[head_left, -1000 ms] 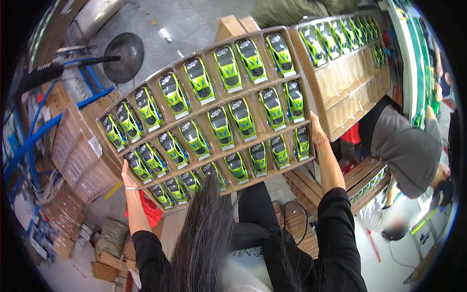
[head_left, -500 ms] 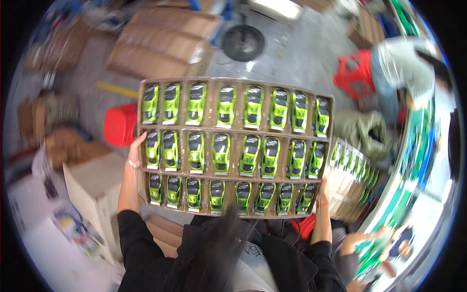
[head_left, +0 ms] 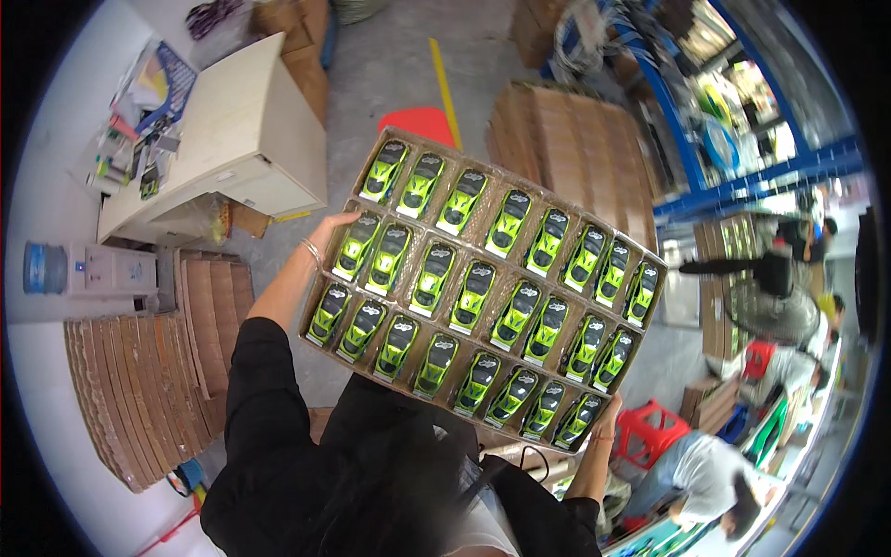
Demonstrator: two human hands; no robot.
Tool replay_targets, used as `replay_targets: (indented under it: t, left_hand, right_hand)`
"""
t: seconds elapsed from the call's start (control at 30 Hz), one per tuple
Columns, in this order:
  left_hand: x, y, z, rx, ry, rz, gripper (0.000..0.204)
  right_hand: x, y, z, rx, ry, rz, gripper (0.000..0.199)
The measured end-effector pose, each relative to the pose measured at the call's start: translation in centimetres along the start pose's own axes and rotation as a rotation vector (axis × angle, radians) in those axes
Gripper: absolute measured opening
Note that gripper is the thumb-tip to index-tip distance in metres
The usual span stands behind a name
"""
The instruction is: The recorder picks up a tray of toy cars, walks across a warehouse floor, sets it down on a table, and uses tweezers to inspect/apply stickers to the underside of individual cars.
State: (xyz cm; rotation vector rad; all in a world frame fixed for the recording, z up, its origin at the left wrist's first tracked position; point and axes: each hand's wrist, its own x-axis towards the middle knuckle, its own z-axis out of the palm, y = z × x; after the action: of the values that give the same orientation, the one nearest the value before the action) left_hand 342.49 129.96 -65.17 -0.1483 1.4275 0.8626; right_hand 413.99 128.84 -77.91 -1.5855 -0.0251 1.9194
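Observation:
A shallow brown cardboard tray (head_left: 486,212) hangs level in front of my body, its far left corner swung away from me. Three rows of green-and-black toy cars (head_left: 473,295) fill its compartments. My left hand (head_left: 338,226) is closed on the tray's left edge, with the fingers mostly under it. At the near right corner, my right hand (head_left: 608,418) grips the edge, its fingers partly hidden by the tray. A bracelet shows on each wrist.
Left stand a white desk (head_left: 269,130), a water dispenser (head_left: 116,269) and stacked cardboard trays (head_left: 121,399). Ahead are a red stool (head_left: 418,123), another cardboard stack (head_left: 571,148) and a blue rack (head_left: 715,190). Right are a fan (head_left: 780,311), a red stool (head_left: 650,434) and a seated person (head_left: 715,469).
My view has turned left, bringing the desk and stacked trays into sight. The tray now sits slanted, its right end nearer me. Both hands keep their hold.

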Motion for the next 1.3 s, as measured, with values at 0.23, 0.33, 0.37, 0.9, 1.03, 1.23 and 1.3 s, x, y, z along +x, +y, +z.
replay_targets:
  t: [0.23, 0.33, 0.37, 0.9, 1.03, 1.23, 1.3]
  left_hand:
    - [-0.7, 0.0, 3.6, 0.021, -0.026, 0.028, 0.037]
    - [-1.2, -0.2, 2.9, 0.011, -0.034, 0.014, 0.037]
    - [-1.0, -0.6, 3.8, 0.014, -0.033, 0.037, 0.037]
    - [2.3, -1.5, 2.2, 0.084, -0.064, 0.134, 0.041]
    - [1.7, -5.6, -4.4, -0.047, -0.028, 0.044, 0.038]
    - [0.7, -4.8, -6.7, -0.142, -0.119, 0.067, 0.04]
    - [0.7, -5.6, -5.7, -0.174, -0.133, 0.08, 0.041]
  right_hand:
    - [-2.0, -0.8, -0.7, 0.093, -0.022, 0.052, 0.045]
    - [-4.7, -2.3, 4.4, 0.082, -0.116, -0.004, 0.054]
    - [-3.7, -1.7, 2.4, 0.101, -0.128, -0.049, 0.053]
    - [0.0, -4.8, 4.5, 0.13, -0.133, -0.015, 0.047]
    - [-2.0, -6.6, 8.2, 0.053, -0.23, 0.063, 0.044]
    - [-0.8, -6.9, 13.6, -0.017, -0.205, 0.009, 0.04]
    - [-1.0, -7.0, 12.9, -0.098, -0.106, -0.022, 0.04]
